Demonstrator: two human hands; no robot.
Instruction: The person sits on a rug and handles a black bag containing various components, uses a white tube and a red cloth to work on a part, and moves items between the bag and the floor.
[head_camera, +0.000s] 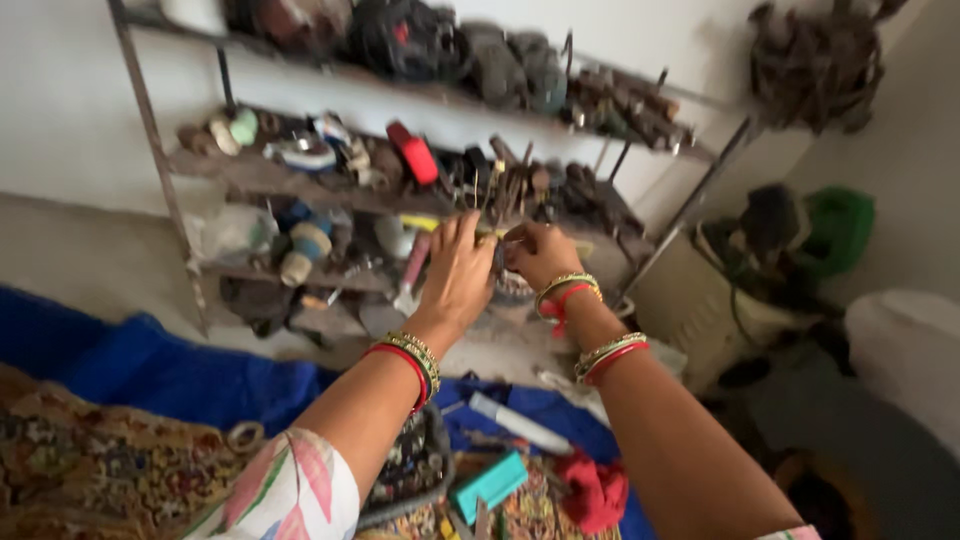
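Two hands meet in front of the middle shelf (300, 175) of a metal rack. Left hand (458, 272) fingers extended and bunched at the tips, right hand (540, 255) curled, thumb and forefinger pinched. Between them a small, thin item (495, 240), yellowish at one end, too blurred to name; both hands appear to pinch it, though I cannot tell how firmly the left grip closes. It sits in the air just before the shelf's clutter of upright tools (510, 185).

Handling judgement: slight enough to be carried by fingertips alone, so light; likely stiff and narrow, easy to drop or let roll. Fingertip pinch near each end looks the sound hold; a whole-hand grip would hide it.

Around: thread spools (300, 255) and a red object (413, 153) on the shelves, bangles (415, 360) on both wrists, blue cloth (150, 365) below, a teal box (490, 483) and red rag (597, 490) near the embroidered fabric (90, 470).
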